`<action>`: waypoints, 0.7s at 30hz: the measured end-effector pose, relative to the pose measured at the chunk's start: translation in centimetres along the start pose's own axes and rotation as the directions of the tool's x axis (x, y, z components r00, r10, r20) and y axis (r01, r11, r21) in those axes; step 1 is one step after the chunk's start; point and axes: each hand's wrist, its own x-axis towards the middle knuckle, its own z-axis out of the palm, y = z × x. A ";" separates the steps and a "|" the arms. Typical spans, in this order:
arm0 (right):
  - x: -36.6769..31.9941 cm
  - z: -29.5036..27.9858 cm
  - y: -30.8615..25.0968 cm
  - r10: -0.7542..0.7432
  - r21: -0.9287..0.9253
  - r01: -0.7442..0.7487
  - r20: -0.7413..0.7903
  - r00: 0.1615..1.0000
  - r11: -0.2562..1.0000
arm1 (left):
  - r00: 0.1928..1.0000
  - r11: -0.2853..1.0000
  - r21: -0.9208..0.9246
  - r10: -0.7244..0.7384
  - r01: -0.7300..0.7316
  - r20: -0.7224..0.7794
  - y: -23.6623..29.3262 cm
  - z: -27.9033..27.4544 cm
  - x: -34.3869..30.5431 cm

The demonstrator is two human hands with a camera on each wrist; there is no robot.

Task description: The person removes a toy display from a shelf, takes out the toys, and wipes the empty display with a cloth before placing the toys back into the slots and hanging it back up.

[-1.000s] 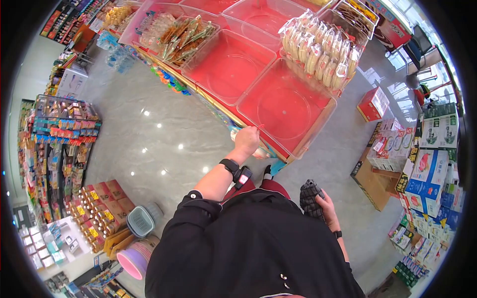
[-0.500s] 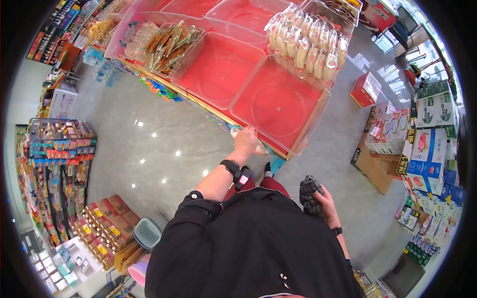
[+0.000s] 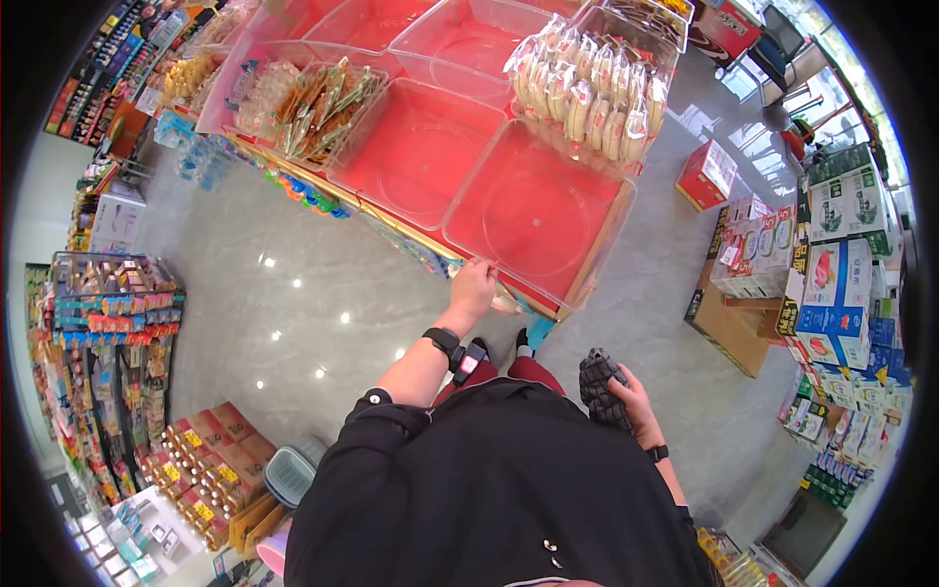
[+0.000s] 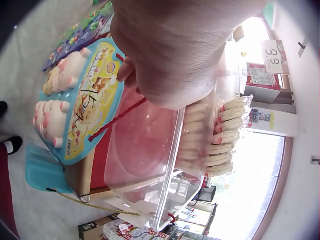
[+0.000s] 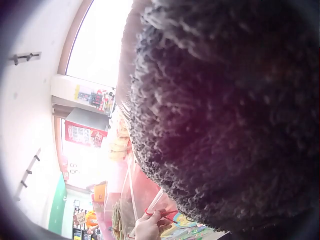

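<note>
My left hand [image 3: 474,287] is at the front edge of the display table, near a see-through plastic bin [image 3: 523,220]. Its fingers pinch a red cord [image 4: 120,117], which runs to a blue-and-yellow toy card [image 4: 102,85] with pink pig figures, hanging on the table's side. The fingertips are partly hidden behind the hand in the left wrist view. Beside my body, my right hand [image 3: 638,403] grips a dark grey, fluffy cloth bundle [image 3: 603,391] with a checked pattern. That bundle's shaggy surface fills much of the right wrist view.
Wrapped round biscuits [image 3: 587,93] stand in rows in a bin at the table's right. Bagged snacks [image 3: 328,108] lie in another at the left. Cartons [image 3: 831,293] are stacked on the right; bottle crates [image 3: 205,470] and a grey basket [image 3: 290,476] stand lower left.
The head view has turned slightly, so the table appears farther left. My left hand keeps its pinch near the table edge, and my right hand still grips the cloth bundle.
</note>
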 end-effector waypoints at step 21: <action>0.5 -0.7 0.9 -0.014 -0.015 0.014 -0.005 1.000 1.000 | 0.999 0.998 0.052 0.034 -0.035 0.003 -0.3 -0.4 -0.2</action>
